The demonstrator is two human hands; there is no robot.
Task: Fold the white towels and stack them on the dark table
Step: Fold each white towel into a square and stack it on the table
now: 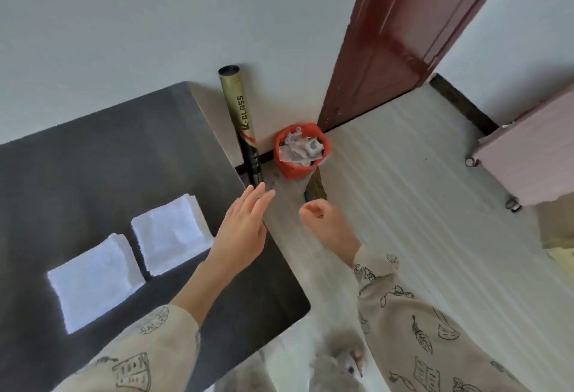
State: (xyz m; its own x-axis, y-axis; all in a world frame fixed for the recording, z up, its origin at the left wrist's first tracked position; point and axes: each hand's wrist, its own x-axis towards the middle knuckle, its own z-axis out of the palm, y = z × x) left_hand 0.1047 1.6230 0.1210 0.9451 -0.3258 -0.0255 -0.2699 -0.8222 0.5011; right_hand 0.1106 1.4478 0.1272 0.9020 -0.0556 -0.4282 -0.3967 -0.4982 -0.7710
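Observation:
Two piles of folded white towels lie side by side on the dark table (93,158): the nearer pile (93,280) at the left and a second pile (169,236) just beyond it. My left hand (242,230) hovers over the table's right edge, fingers straight and spread, holding nothing, just right of the second pile. My right hand (326,224) is out over the floor beyond the table edge, fingers loosely curled, nothing visible in it.
A tall cardboard tube (240,121) leans against the wall behind the table. An orange waste bin (299,151) full of paper stands on the floor by a dark red door (397,40). A pink wheeled cabinet (534,149) stands at right. Grey fluffy slippers (338,363) below.

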